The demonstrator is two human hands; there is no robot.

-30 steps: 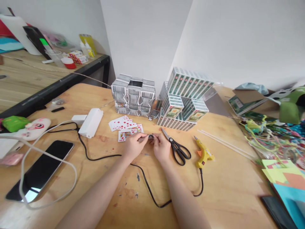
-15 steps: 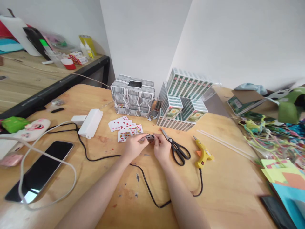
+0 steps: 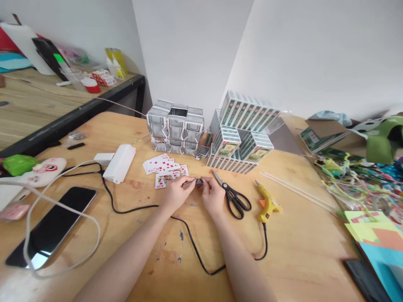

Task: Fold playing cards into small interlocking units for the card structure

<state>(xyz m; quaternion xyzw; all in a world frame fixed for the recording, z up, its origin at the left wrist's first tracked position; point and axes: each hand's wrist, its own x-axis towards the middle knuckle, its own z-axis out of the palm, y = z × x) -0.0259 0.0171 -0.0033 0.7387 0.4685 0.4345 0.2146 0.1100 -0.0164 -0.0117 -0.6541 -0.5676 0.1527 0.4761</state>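
Observation:
Between the fingertips of both hands is a small grey folded playing card, mostly hidden by the fingers. My left hand pinches its left end, and my right hand grips the other. Loose playing cards lie face up just beyond my left hand. Black-handled scissors rest close to my right hand, blades pointing away. Farther right lies a yellow glue gun with a black cord. Behind the cards stands a block structure of folded playing cards, grey backs outward.
Stacked green-and-white card boxes stand at the back. White glue sticks lie right of them. A power strip, black cord and phone are on the left. Pipe cleaners and coloured paper crowd the right edge.
My fingers shift slightly on the folded playing card, and its angle changes a little between them. Both hands stay in nearly the same place.

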